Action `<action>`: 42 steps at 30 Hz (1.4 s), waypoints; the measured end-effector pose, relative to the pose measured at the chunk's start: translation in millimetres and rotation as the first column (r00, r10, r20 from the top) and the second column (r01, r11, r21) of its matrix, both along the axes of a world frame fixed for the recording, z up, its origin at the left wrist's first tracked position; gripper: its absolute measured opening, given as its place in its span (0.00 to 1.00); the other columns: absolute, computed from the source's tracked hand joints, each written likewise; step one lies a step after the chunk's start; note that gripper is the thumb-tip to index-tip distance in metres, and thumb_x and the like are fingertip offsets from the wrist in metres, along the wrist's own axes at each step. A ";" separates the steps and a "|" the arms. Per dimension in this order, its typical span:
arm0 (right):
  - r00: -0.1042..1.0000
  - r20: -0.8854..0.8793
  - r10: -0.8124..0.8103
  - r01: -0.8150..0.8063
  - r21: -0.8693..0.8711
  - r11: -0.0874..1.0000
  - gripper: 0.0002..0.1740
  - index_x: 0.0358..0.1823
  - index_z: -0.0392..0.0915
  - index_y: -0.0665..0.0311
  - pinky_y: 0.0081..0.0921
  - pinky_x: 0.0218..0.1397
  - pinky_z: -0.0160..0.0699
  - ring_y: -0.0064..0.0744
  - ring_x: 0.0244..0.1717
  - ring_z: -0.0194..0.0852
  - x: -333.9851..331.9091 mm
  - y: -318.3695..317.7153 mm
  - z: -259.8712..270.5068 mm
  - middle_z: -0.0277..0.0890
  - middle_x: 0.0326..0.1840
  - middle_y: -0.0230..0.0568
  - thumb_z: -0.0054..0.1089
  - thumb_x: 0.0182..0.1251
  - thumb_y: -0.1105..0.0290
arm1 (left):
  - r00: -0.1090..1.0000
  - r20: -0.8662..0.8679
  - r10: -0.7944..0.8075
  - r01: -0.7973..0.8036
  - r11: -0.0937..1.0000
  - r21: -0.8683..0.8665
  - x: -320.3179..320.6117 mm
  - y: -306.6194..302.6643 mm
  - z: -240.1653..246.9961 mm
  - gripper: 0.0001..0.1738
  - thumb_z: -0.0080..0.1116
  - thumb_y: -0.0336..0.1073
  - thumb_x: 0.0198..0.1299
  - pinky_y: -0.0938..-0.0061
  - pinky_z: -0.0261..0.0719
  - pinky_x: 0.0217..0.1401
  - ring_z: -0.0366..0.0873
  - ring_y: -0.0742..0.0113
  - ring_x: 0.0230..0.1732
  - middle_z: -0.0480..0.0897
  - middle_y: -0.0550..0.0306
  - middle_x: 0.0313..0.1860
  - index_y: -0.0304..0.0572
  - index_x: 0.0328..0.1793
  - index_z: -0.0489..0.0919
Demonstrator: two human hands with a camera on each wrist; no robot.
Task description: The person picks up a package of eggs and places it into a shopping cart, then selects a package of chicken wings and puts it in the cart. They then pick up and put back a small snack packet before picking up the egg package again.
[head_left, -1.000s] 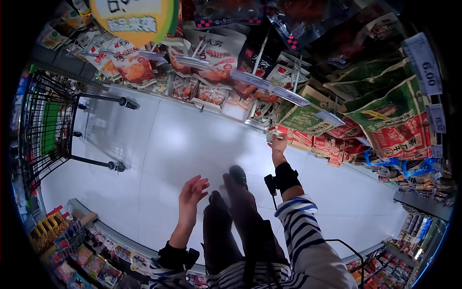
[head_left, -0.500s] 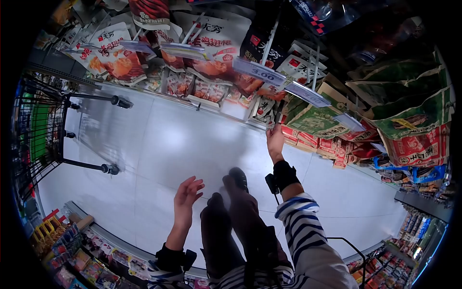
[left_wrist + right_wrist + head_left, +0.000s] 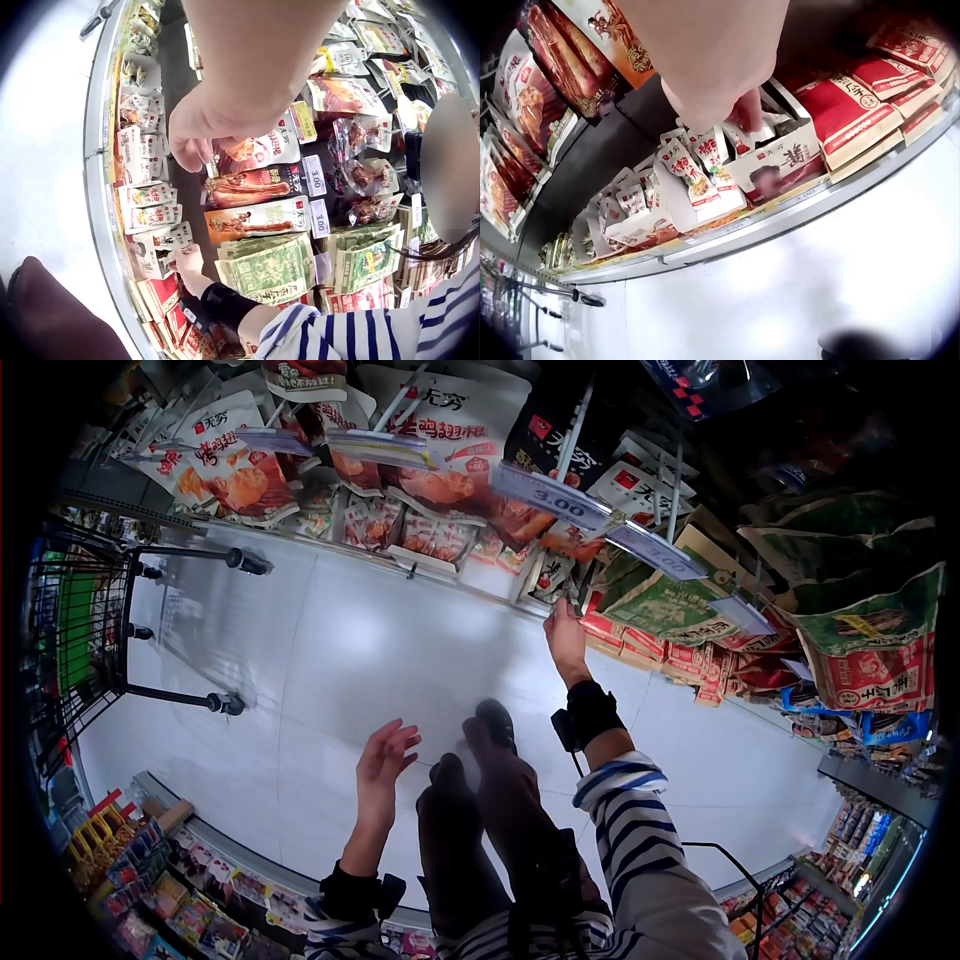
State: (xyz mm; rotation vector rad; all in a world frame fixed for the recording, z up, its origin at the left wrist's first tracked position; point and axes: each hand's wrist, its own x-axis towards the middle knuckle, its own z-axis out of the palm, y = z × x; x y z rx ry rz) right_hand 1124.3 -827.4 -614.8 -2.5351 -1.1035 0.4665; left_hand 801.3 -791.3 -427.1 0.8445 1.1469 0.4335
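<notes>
My right hand reaches into a low shelf box of small snack packets. In the right wrist view its curled fingers pinch a small silvery-white snack packet at the box opening; the hand partly hides it. White packets with red lettering stand in the neighbouring box. In the head view my left hand hangs in the air over the floor, fingers loosely bent and holding nothing. Seen from the left wrist, the right hand is low at the shelf's front row.
Larger bags hang on hooks above the boxes, with price tags jutting out. Red-and-tan packs lie right of the box. A black shopping cart stands at the left. Another stocked shelf runs behind me.
My right hand has moved forward with the small packet, from over the shelf edge into the box. The head view has shifted slightly; my left hand stays nearly where it was.
</notes>
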 end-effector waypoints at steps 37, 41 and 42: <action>0.948 0.062 -0.312 0.273 0.345 0.898 0.15 0.42 0.65 0.65 0.39 0.38 0.68 0.53 0.42 0.64 37.1 -74.4 -9.2 0.66 0.43 0.51 0.50 0.50 0.77 | 0.999 -0.005 -0.031 0.031 0.999 0.012 8.2 6.2 -15.7 0.17 0.43 0.35 0.60 0.73 0.68 0.50 0.71 0.67 0.50 0.75 0.58 0.47 0.41 0.56 0.65; 0.952 0.157 -0.263 0.230 0.198 0.953 0.12 0.39 0.68 0.65 0.41 0.37 0.67 0.53 0.39 0.67 44.6 -64.2 -9.7 0.68 0.41 0.52 0.51 0.51 0.73 | 0.999 -0.005 -0.035 0.035 0.999 0.005 10.6 6.1 -17.8 0.17 0.43 0.35 0.60 0.73 0.68 0.50 0.71 0.67 0.50 0.75 0.58 0.47 0.41 0.56 0.65; 0.954 0.165 -0.251 0.231 0.131 0.964 0.11 0.38 0.69 0.64 0.41 0.37 0.67 0.53 0.38 0.68 47.3 -61.5 -11.0 0.68 0.41 0.53 0.51 0.52 0.71 | 0.999 -0.007 -0.036 0.036 0.999 0.003 11.2 6.2 -18.5 0.17 0.42 0.35 0.60 0.73 0.68 0.50 0.71 0.67 0.50 0.75 0.58 0.47 0.41 0.56 0.65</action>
